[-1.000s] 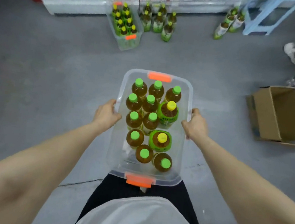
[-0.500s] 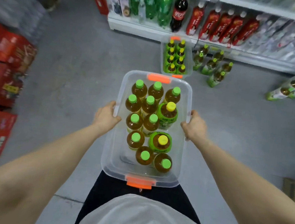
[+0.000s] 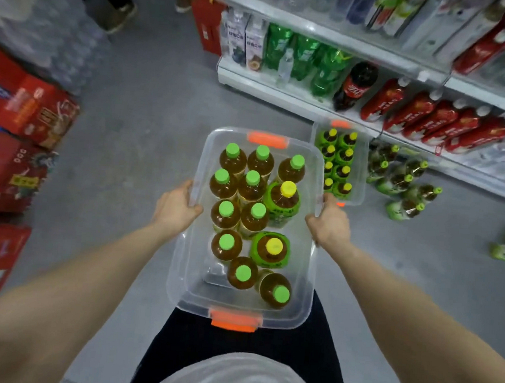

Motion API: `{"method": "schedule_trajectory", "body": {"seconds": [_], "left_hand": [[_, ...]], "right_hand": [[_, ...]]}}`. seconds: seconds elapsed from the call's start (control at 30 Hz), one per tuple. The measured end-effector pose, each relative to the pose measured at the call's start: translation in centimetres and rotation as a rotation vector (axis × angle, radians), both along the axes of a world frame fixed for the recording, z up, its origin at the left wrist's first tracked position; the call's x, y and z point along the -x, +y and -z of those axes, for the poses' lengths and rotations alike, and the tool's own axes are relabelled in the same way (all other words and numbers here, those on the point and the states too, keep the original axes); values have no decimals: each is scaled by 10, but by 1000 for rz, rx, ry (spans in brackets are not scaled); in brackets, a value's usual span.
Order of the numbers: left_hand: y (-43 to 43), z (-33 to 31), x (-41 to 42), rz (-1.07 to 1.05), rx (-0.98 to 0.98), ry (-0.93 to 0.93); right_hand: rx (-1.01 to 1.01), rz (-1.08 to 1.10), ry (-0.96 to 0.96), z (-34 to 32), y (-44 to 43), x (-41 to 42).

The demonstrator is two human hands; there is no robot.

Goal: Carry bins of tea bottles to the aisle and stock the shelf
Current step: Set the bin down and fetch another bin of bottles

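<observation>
I carry a clear plastic bin (image 3: 188, 280) with orange latches in front of my body. It holds several upright tea bottles (image 3: 251, 188) with green caps and two with yellow caps (image 3: 284, 200). My left hand (image 3: 176, 205) grips the bin's left rim. My right hand (image 3: 328, 224) grips its right rim. A second clear bin (image 3: 360, 172) of yellow-capped bottles stands on the floor by the white shelf (image 3: 283, 92). Several loose tea bottles (image 3: 403, 182) stand and lie beside that bin.
The shelf holds green soda bottles (image 3: 304, 56), a cola bottle (image 3: 356, 84) and red-labelled bottles (image 3: 426, 117). Red cartons (image 3: 17, 130) are stacked at the left. Shrink-wrapped water packs (image 3: 52, 30) stand behind them. A person's feet (image 3: 120, 14) show at the top. Grey floor lies between.
The view has swung left and closer to the shelf; the floor bin and loose bottles now lie at the right. Both hands keep their grip on the bin.
</observation>
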State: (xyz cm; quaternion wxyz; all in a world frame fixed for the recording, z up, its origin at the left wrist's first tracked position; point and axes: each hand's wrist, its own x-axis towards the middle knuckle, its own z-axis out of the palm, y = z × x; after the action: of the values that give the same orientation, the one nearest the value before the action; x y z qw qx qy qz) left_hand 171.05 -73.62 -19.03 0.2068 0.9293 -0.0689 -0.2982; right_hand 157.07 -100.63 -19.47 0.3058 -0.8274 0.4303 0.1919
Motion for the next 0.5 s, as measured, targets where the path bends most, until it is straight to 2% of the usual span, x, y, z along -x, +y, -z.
{"method": "schedule_trajectory", "body": {"seconds": [0.3,0.5], "left_hand": [[-58,33,-173,-49,-77,-3],[-100,100,-242,-161,-74,46]], "right_hand": [[-84,-38,22,46,-58,-181],[-48,-89,67,106,-97,-270]]}}
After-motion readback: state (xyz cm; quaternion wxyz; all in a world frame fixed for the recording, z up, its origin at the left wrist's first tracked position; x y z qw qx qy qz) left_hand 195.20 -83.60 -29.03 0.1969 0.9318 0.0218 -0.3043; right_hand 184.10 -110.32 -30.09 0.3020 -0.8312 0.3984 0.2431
